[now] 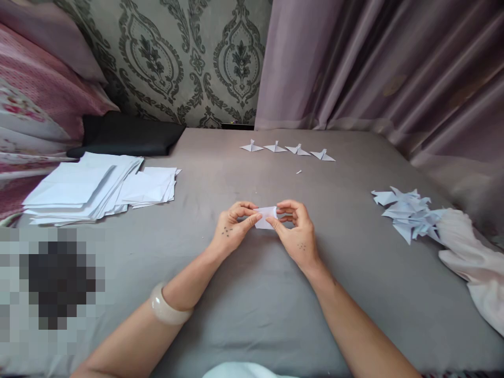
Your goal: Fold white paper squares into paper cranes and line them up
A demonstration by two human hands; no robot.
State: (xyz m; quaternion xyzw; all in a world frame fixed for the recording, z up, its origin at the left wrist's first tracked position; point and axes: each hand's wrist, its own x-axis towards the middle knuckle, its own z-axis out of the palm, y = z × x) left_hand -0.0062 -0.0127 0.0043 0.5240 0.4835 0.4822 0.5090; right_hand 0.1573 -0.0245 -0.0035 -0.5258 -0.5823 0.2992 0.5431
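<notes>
Between my two hands is a small folded piece of white paper (264, 222), held over the middle of the grey sheet. My left hand (235, 224) pinches its left edge between thumb and fingers. At the right edge, the thumb and fingertips of my right hand (298, 231) grip the same paper. Both thumbs lie on its near face; the fingers curl behind it, so part of the paper is hidden. Beyond my hands, several folded paper cranes (275, 147) stand in a row.
White paper sheets (74, 184) lie stacked at the left, with smaller squares (151, 185) beside them. Behind is a folded black cloth (129, 134). A heap of paper cranes (411, 212) sits at the right, against a pale cloth (468, 247). A tiny paper scrap (299, 171) lies ahead.
</notes>
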